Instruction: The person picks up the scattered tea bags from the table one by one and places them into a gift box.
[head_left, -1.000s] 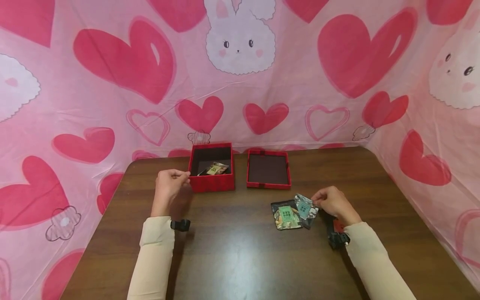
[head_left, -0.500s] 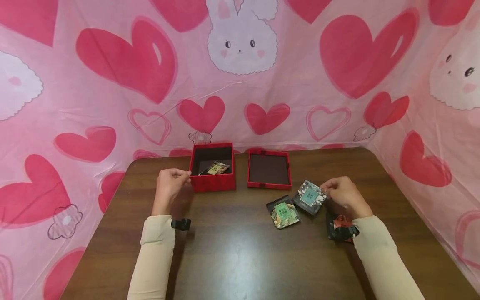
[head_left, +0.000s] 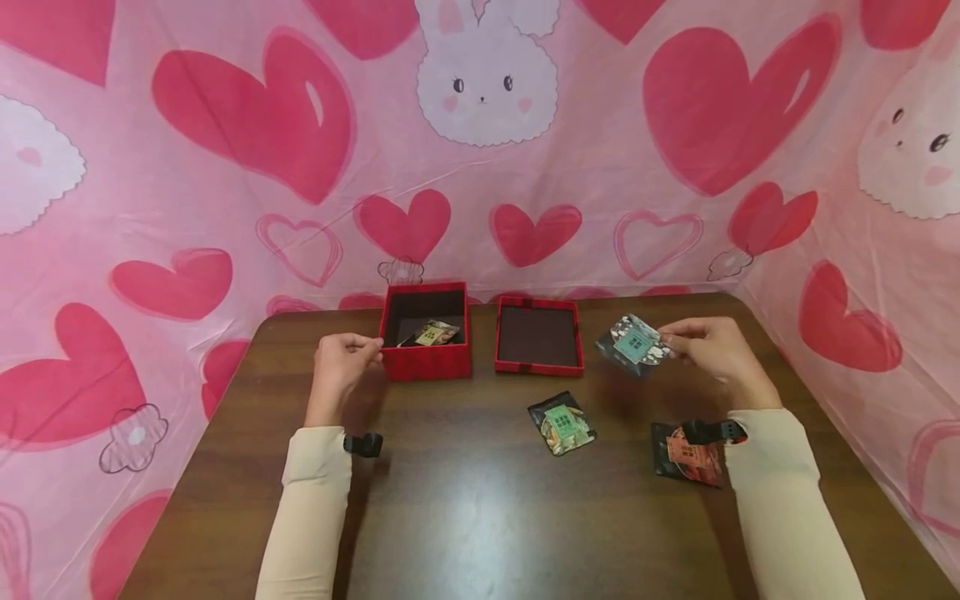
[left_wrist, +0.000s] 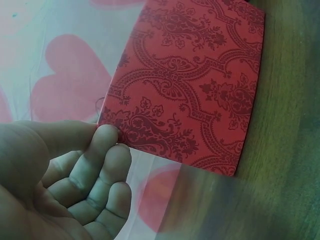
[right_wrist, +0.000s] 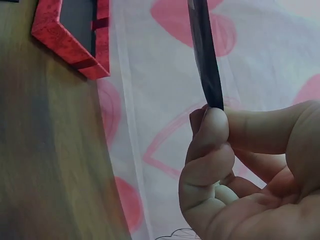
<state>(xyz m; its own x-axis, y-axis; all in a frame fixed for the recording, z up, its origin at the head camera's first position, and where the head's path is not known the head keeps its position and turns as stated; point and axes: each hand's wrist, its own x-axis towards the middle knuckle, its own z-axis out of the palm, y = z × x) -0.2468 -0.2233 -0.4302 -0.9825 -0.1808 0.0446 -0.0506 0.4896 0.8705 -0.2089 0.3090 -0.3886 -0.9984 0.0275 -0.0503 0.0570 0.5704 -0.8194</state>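
My left hand [head_left: 345, 364] pinches the near left corner of an open red box [head_left: 427, 363] between thumb and fingertip. In the left wrist view, the thumb and index finger meet at the corner of the box's patterned wall [left_wrist: 185, 85]. Inside the box lies a small packet [head_left: 437, 333] with a yellow label. My right hand [head_left: 712, 350] holds a dark packet [head_left: 633, 343] with a teal label by its right edge, raised above the table. The right wrist view catches this packet [right_wrist: 206, 55] edge-on, pinched between thumb and index finger.
To the right of the box lies its red lid [head_left: 538, 337], dark inside upward. A green-labelled packet [head_left: 562, 423] rests on the wooden table [head_left: 450, 500], and a red-labelled packet [head_left: 684, 457] lies partly under the right wrist strap. A pink heart-print cloth [head_left: 480, 183] hangs behind.
My right hand has lifted the teal-labelled packet off the table, moving it away from me and to the right. The green-labelled packet shifted slightly left. My left hand stays at the box corner.
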